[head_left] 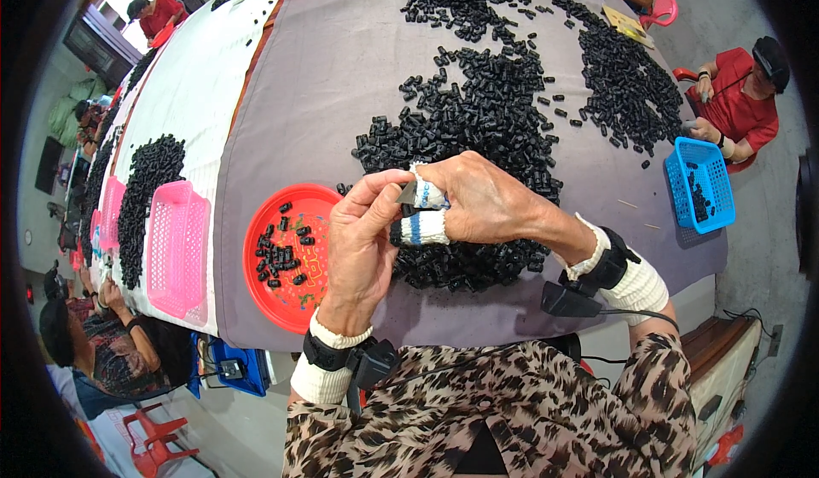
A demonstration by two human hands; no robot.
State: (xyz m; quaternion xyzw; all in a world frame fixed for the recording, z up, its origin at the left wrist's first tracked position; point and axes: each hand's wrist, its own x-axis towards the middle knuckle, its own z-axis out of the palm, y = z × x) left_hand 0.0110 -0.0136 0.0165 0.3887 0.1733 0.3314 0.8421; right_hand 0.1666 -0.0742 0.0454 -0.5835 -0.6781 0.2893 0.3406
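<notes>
My two hands meet above a big heap of small black cylindrical parts [478, 94]. My left hand [363, 230] is closed, thumb and forefinger pinched at a small dark piece [408, 193] between the hands. My right hand [482, 196] curls around toward the same spot, with white and blue wraps [429, 195] on its fingers. What its fingertips grip is mostly hidden. Just left of my left hand sits a round red tray [256, 252] with several black parts lying loose in it.
Pink baskets [177, 247] and another black heap [152, 188] lie on the white cloth to the left. To the right stand a blue basket [701, 183] and a further heap [627, 85]. People sit around the table, one in red [742, 94] at the right.
</notes>
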